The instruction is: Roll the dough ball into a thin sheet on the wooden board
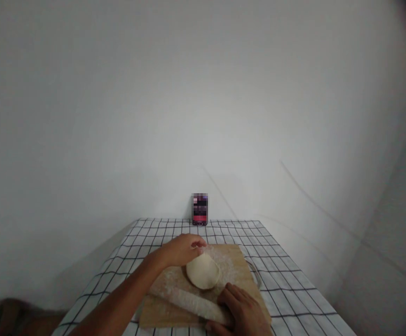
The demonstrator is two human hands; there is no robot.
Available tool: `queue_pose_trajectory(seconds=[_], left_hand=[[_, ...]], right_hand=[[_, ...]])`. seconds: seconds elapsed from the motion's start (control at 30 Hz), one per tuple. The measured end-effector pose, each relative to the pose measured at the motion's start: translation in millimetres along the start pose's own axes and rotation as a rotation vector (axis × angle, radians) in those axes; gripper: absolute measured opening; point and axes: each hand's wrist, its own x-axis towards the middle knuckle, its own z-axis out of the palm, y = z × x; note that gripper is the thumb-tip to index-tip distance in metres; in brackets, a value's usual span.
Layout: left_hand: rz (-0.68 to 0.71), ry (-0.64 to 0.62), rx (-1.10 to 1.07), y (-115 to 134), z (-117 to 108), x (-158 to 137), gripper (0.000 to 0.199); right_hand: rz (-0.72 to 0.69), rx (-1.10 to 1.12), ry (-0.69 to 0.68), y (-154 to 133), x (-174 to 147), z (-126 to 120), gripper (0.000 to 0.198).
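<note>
A round, flattened piece of pale dough [203, 271] lies on a flour-dusted wooden board [174, 315]. My left hand [188, 248] reaches over the board from the left, its fingers curled at the dough's far edge, thumb against it. A floury rolling pin [192, 301] lies slantwise on the board, just nearer to me than the dough. My right hand [241, 308] is closed around the pin's right end. My left forearm passes over the pin's left end and hides part of it.
The board rests on a table with a white, black-checked cloth [287, 275]. A phone-like upright screen [199, 210] leans at the back against a pale wall [203, 102]. By the board's right edge is a thin looped handle or cord [256, 275].
</note>
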Motion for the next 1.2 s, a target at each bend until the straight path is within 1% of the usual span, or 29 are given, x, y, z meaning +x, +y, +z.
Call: queue_pose_trajectory(seconds=[0.07,0.13,0.2,0.27,0.33,0.4,0.47,0.53,0.63,0.7,0.77,0.83,0.93,1.1,1.2], left_hand=[[0.0,0.005,-0.004,-3,-11,-5,0.033],[-0.007,0.012,0.015,-6,-20,-10,0.032],[-0.015,0.018,0.044,-10,-24,-13,0.032],[-0.028,0.035,0.08,-13,-20,-16,0.032],[-0.058,0.084,0.124,-17,-7,-20,0.035],[-0.102,0.16,0.169,-20,12,-25,0.04],[-0.13,0.257,0.237,-22,29,-30,0.043],[-0.134,0.355,0.343,-24,40,-33,0.042],[-0.171,0.46,0.467,-25,42,-32,0.04],[-0.242,0.506,0.504,-24,41,-31,0.042],[-0.283,0.546,0.561,-22,42,-30,0.044],[-0.281,0.558,0.612,-20,44,-32,0.044],[-0.226,0.542,0.63,-18,50,-39,0.043],[-0.081,0.518,0.544,-25,59,-60,0.044],[-0.016,0.508,0.494,-31,62,-67,0.045]], right_hand=[[0.065,0.02,-0.033,-10,5,-14,0.025],[0.1,0.062,-0.063,-19,14,-33,0.02],[0.124,0.066,-0.097,-21,28,-52,0.018],[0.123,0.052,-0.101,-14,43,-66,0.019],[0.066,0.055,-0.129,1,57,-72,0.02],[-0.028,0.092,-0.164,16,68,-73,0.026],[-0.1,0.126,-0.11,28,76,-69,0.029],[-0.138,0.143,-0.037,35,79,-62,0.033],[-0.16,0.128,-0.038,41,78,-50,0.042],[-0.147,0.105,-0.035,42,74,-42,0.048],[-0.12,0.086,-0.008,42,67,-37,0.051],[-0.098,0.066,0.019,39,60,-34,0.052],[-0.077,0.031,0.035,30,51,-35,0.051],[-0.066,-0.001,0.014,14,41,-39,0.05],[-0.052,-0.013,0.017,8,40,-42,0.048]])
